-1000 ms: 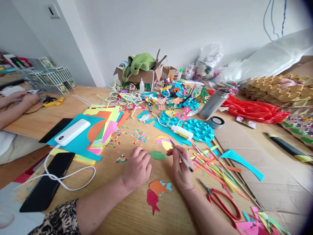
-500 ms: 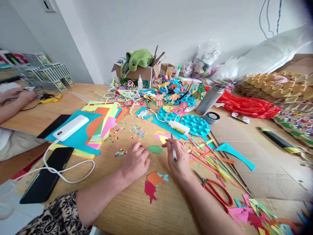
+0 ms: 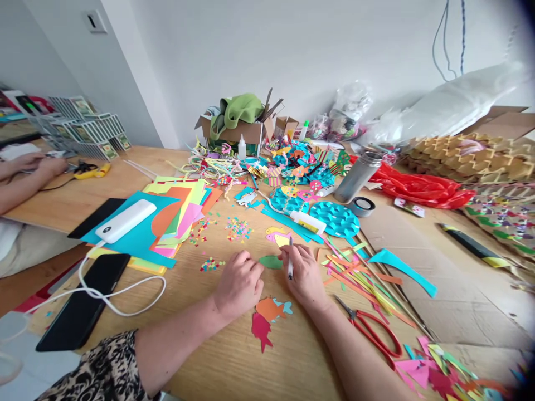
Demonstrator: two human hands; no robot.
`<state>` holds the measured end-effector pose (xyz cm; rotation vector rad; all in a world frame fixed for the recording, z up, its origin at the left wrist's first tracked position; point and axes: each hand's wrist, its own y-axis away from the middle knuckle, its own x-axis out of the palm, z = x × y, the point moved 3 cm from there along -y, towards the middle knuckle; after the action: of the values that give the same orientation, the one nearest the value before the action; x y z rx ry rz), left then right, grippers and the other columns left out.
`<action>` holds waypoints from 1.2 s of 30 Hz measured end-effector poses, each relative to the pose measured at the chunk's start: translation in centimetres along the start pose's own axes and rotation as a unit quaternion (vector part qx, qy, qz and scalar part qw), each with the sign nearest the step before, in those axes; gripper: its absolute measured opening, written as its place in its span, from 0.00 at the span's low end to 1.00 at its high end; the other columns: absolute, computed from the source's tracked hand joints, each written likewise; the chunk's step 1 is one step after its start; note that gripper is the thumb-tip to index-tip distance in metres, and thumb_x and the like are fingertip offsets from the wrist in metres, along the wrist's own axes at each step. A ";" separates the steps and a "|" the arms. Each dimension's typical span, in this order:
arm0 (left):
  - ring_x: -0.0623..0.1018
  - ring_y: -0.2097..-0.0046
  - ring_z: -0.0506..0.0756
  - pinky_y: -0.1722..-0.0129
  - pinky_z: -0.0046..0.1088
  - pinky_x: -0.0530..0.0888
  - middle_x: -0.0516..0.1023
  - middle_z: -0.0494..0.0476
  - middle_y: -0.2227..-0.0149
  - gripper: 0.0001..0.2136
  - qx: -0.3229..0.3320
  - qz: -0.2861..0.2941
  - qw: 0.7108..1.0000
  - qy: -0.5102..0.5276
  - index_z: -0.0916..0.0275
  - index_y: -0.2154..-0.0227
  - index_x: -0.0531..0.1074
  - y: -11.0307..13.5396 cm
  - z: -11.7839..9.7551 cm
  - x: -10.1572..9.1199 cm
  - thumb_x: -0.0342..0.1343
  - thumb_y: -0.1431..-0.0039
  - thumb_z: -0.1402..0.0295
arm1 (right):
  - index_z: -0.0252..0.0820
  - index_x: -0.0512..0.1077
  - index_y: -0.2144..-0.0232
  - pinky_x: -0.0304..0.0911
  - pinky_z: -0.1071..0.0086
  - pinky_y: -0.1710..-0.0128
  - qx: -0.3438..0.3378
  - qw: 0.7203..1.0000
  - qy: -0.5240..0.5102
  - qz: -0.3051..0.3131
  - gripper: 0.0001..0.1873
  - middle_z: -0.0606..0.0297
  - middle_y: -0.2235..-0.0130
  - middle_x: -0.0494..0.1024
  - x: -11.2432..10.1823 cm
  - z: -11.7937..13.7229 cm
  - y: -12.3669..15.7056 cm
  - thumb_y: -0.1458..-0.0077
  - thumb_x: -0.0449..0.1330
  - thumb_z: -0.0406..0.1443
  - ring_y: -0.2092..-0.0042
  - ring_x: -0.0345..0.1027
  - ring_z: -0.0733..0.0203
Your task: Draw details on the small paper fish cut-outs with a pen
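Observation:
A small green paper fish (image 3: 271, 262) lies flat on the table between my hands. My left hand (image 3: 240, 283) rests at its left end, fingers curled, with the fingertips holding its edge. In my right hand (image 3: 305, 275) is a white pen (image 3: 290, 263) with a dark end, gripped nearly upright at the fish's right side; my fingers hide the fish's tail. Nearer to me lie an orange paper fish (image 3: 268, 309), a red one (image 3: 261, 331) and a light blue piece (image 3: 287, 307). Just beyond the green fish are yellow and pink paper fish (image 3: 278, 236).
Red-handled scissors (image 3: 371, 328) and paper strips (image 3: 355, 273) lie to the right. Paper dots (image 3: 239, 228), coloured sheets (image 3: 171, 206), a power bank (image 3: 125, 220) and a phone (image 3: 83, 303) are left. Behind stand a glue bottle (image 3: 307, 221) and a metal flask (image 3: 358, 177). Another person's hands (image 3: 45, 164) show far left.
The view has shifted slightly, so everything sits a little lower. The pen has turned more upright in my right hand, whose fingers have moved over the green fish's right end.

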<state>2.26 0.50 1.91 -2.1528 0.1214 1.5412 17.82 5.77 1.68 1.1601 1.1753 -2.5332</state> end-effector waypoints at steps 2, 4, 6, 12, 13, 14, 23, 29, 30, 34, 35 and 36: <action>0.69 0.58 0.59 0.54 0.38 0.70 0.73 0.56 0.67 0.13 -0.009 0.006 1.000 -0.001 0.62 0.64 0.73 -0.1 0.1 -0.2 0.52 0.51 0.82 | 0.41 0.68 0.59 0.63 0.59 0.58 0.005 0.999 -0.041 -0.030 0.08 0.58 0.68 0.78 -0.3 0.0 0.1 0.35 0.49 0.29 0.62 0.70 0.53; 0.69 0.57 0.60 0.55 0.39 0.70 0.72 0.57 0.63 0.14 -0.024 0.014 1.000 -0.003 0.63 0.63 0.73 -0.2 0.2 -0.4 0.52 0.52 0.83 | 0.42 0.68 0.55 0.63 0.60 0.58 0.040 0.993 -0.098 -0.053 0.10 0.61 0.67 0.78 -0.4 -0.1 0.3 0.35 0.50 0.30 0.62 0.69 0.55; 0.68 0.57 0.60 0.56 0.39 0.70 0.70 0.58 0.62 0.15 -0.037 0.025 0.999 -0.003 0.63 0.62 0.73 -0.2 0.2 -0.5 0.51 0.52 0.83 | 0.43 0.67 0.48 0.63 0.62 0.60 0.116 0.977 -0.168 -0.062 0.14 0.63 0.67 0.76 -0.2 -0.4 0.6 0.33 0.49 0.33 0.64 0.69 0.58; 0.67 0.59 0.60 0.59 0.40 0.70 0.67 0.57 0.64 0.18 -0.053 0.067 0.996 0.009 0.63 0.58 0.73 -0.2 0.3 -0.1 0.51 0.51 0.82 | 0.43 0.73 0.55 0.65 0.65 0.64 0.260 0.899 -0.339 -0.097 0.16 0.67 0.72 0.71 0.5 -0.7 0.6 0.32 0.49 0.43 0.68 0.68 0.60; 0.67 0.59 0.60 0.59 0.40 0.70 0.67 0.57 0.64 0.18 -0.057 0.070 0.996 0.010 0.63 0.57 0.73 -0.2 0.3 0.0 0.51 0.51 0.82 | 0.42 0.74 0.58 0.65 0.66 0.67 0.279 0.887 -0.360 -0.081 0.16 0.66 0.73 0.72 0.7 -0.7 0.5 0.32 0.50 0.44 0.70 0.68 0.61; 0.67 0.59 0.60 0.59 0.40 0.71 0.66 0.57 0.64 0.19 -0.060 0.073 0.995 0.012 0.63 0.55 0.73 -0.2 0.4 0.0 0.50 0.50 0.81 | 0.41 0.74 0.60 0.65 0.67 0.70 0.298 0.875 -0.378 -0.062 0.16 0.66 0.74 0.72 0.9 -0.7 0.4 0.33 0.51 0.45 0.72 0.68 0.61; 0.72 0.66 0.57 0.66 0.35 0.72 0.66 0.55 0.66 0.23 -0.077 0.114 0.990 0.004 0.60 0.47 0.70 0.3 0.4 0.2 0.48 0.46 0.78 | 0.42 0.68 0.67 0.61 0.72 0.81 0.387 0.811 -0.440 0.009 0.14 0.69 0.76 0.71 1.6 -0.9 0.2 0.45 0.65 0.45 0.79 0.65 0.64; 0.73 0.68 0.56 0.69 0.33 0.72 0.69 0.54 0.68 0.22 -0.094 0.148 0.984 -0.019 0.60 0.48 0.71 0.2 0.5 0.5 0.48 0.46 0.77 | 0.42 0.65 0.73 0.58 0.74 0.83 0.369 0.845 -0.385 0.047 0.15 0.69 0.78 0.68 1.8 -1.0 0.7 0.44 0.62 0.45 0.80 0.62 0.66; 0.73 0.68 0.56 0.68 0.32 0.72 0.70 0.54 0.68 0.22 -0.096 0.147 0.984 -0.023 0.60 0.48 0.71 0.2 0.5 0.5 0.48 0.46 0.77 | 0.42 0.65 0.73 0.57 0.74 0.83 0.369 0.846 -0.381 0.052 0.15 0.69 0.79 0.68 1.9 -1.0 0.8 0.43 0.62 0.45 0.80 0.61 0.67; 0.73 0.68 0.56 0.68 0.32 0.71 0.70 0.54 0.68 0.21 -0.094 0.138 0.986 -0.021 0.59 0.49 0.71 0.2 0.6 0.6 0.48 0.45 0.77 | 0.43 0.64 0.72 0.59 0.74 0.83 0.387 0.830 -0.399 0.052 0.16 0.68 0.79 0.70 2.2 -1.1 1.1 0.41 0.60 0.46 0.80 0.62 0.66; 0.73 0.68 0.56 0.68 0.32 0.71 0.70 0.54 0.68 0.21 -0.092 0.137 0.986 -0.019 0.59 0.49 0.71 0.2 0.6 0.6 0.48 0.45 0.77 | 0.43 0.64 0.72 0.60 0.74 0.82 0.391 0.826 -0.403 0.049 0.16 0.68 0.78 0.71 2.2 -1.2 1.1 0.42 0.61 0.47 0.80 0.63 0.65; 0.73 0.69 0.56 0.68 0.32 0.71 0.70 0.54 0.68 0.21 -0.092 0.136 0.986 -0.018 0.59 0.49 0.71 0.2 0.6 0.6 0.48 0.46 0.77 | 0.43 0.64 0.72 0.60 0.74 0.82 0.393 0.824 -0.405 0.048 0.16 0.68 0.78 0.71 2.3 -1.2 1.1 0.42 0.61 0.47 0.80 0.64 0.65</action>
<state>1.90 0.68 1.18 -2.3267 0.2813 1.8047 17.37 6.32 -1.01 0.0572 -0.1511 -2.9463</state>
